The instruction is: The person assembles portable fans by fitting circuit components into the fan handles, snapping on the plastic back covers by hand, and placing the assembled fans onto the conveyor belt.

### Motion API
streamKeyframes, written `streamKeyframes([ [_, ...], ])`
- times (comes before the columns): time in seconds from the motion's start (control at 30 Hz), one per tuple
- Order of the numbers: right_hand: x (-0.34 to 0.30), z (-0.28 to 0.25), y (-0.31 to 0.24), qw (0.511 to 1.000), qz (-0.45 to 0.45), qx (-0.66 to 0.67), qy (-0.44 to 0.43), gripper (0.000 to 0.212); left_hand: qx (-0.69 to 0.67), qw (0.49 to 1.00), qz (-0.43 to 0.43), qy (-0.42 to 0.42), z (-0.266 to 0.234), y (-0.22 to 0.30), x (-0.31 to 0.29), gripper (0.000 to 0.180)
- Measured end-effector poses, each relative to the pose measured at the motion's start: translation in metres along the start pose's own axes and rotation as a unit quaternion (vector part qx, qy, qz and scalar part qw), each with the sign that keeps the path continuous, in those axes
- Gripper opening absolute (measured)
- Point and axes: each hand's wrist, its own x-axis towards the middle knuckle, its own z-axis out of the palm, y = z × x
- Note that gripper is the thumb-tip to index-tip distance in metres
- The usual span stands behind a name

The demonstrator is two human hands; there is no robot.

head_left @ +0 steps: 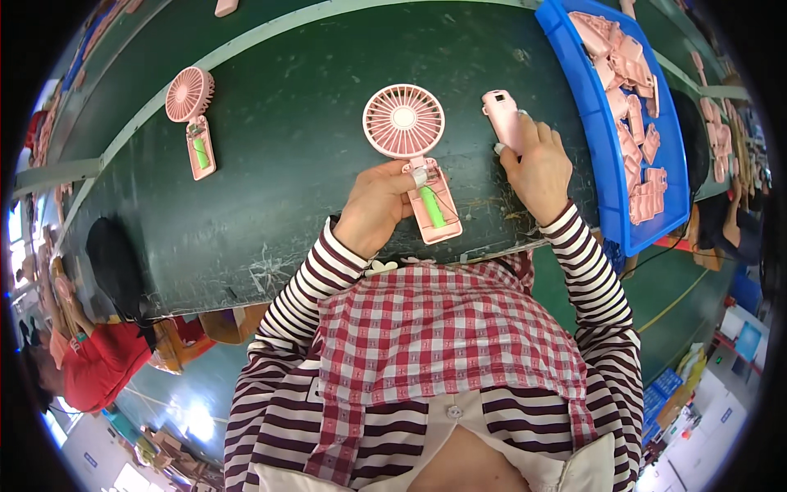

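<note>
In front of me lies a pink handheld fan (403, 120), its round grille pointing away from me. The handle is uncovered, showing a green battery (432, 207) and thin wires. My left hand (373, 205) grips this fan near the neck, thumb pressed on the upper part of the handle. To the right, my right hand (537, 168) is closed around a pink handle cover (504, 121), a long shell with a small dark opening near its far end. Both fingertips and thumb show white wrappings.
A blue bin (611, 164) holding several pink plastic shells stands at the right. At the far left of the green table (287, 131) rests another pink fan (190, 94) with its battery exposed. A person in a red shirt (106, 369) sits at the lower left.
</note>
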Motion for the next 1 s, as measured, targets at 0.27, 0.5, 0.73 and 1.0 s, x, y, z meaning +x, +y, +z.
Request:
streamKeyframes([
  [0.27,0.004,-0.006,-0.002,0.999,-0.007,-0.015,-0.03,0.046,-0.017,1.0,0.013,-0.008,-0.001,-0.001,-0.002,0.023],
  [0.5,-0.038,-0.057,-0.045,0.928,0.107,0.322,-0.155,0.054,-0.053,0.998,0.022,-0.003,-0.007,-0.002,-0.003,0.029],
  [0.73,-0.044,-0.057,-0.067,0.94,0.037,0.303,-0.15,0.053,-0.087,0.996,0.013,0.002,0.0,0.002,-0.001,0.034],
  [1.0,-0.027,-0.055,-0.087,0.958,-0.024,0.242,-0.154,0.051,-0.09,0.996,0.013,0.014,0.004,0.003,-0.003,0.037],
])
